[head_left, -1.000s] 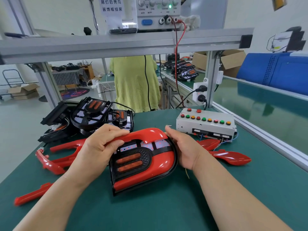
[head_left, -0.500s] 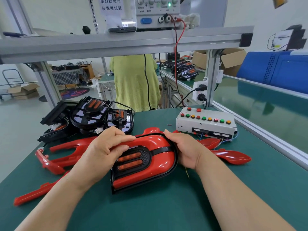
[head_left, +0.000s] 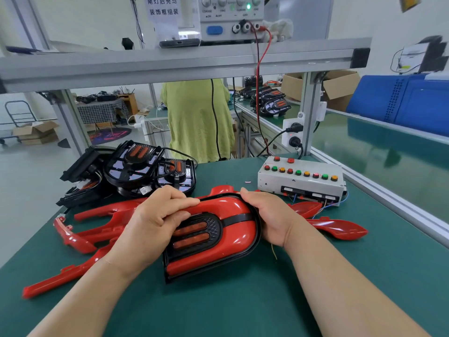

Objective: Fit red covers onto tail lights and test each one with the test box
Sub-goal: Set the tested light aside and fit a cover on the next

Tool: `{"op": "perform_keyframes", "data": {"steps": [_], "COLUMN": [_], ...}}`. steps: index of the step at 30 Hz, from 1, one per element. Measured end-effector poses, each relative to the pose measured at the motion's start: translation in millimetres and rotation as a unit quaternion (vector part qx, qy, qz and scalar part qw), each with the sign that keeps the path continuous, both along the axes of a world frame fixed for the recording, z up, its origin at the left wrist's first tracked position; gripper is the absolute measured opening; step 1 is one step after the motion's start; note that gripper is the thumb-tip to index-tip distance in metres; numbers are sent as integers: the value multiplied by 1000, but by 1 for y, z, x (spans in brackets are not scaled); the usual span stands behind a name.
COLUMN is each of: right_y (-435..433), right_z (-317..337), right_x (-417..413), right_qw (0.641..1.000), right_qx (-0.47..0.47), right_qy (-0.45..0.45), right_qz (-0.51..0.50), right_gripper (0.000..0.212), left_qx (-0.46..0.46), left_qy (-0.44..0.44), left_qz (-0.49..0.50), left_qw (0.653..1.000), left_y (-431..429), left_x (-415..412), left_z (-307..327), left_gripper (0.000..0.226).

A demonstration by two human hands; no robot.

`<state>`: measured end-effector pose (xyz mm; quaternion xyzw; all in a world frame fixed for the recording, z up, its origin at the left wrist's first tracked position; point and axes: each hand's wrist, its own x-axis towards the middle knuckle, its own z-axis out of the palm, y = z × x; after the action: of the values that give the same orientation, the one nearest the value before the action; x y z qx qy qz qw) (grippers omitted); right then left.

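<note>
My left hand (head_left: 158, 215) curls over the upper edge of the red cover (head_left: 233, 244) on the tail light (head_left: 211, 227); my right hand (head_left: 269, 215) grips its right end. It lies on the green surface (head_left: 243, 302), the test box (head_left: 301, 178) just behind, spare covers (head_left: 97, 211) to the left.

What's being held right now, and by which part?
The red-covered tail light, by both hands: the left hand curls over its upper-left edge, the right hand grips its right end at the black rim.

The red cover (head_left: 237, 207) now sits flush in the tail light (head_left: 215, 226), the gap along its top edge closed. The left hand (head_left: 158, 215) has slid further across, pressing the upper rim.
</note>
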<state>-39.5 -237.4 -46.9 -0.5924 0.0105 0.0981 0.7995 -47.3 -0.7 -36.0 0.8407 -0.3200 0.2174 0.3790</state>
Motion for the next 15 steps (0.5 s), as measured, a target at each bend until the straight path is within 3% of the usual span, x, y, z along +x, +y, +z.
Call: {"op": "perform_keyframes", "data": {"steps": [7, 15], "right_y": [-1, -1], "right_z": [-2, -4], "right_x": [2, 3], "right_qw": [1000, 1000], "right_qx": [0, -14], "right_qy": [-1, 3], "right_qz": [-6, -16], "right_gripper": [46, 47], "left_qx": [-52, -50], "left_qy": [57, 69], "left_qz": [-2, 3], "left_qw": [997, 996], "left_y": [-4, -7], "left_x": [1, 1], "left_z": [-2, -8], "left_gripper": [44, 44]}}
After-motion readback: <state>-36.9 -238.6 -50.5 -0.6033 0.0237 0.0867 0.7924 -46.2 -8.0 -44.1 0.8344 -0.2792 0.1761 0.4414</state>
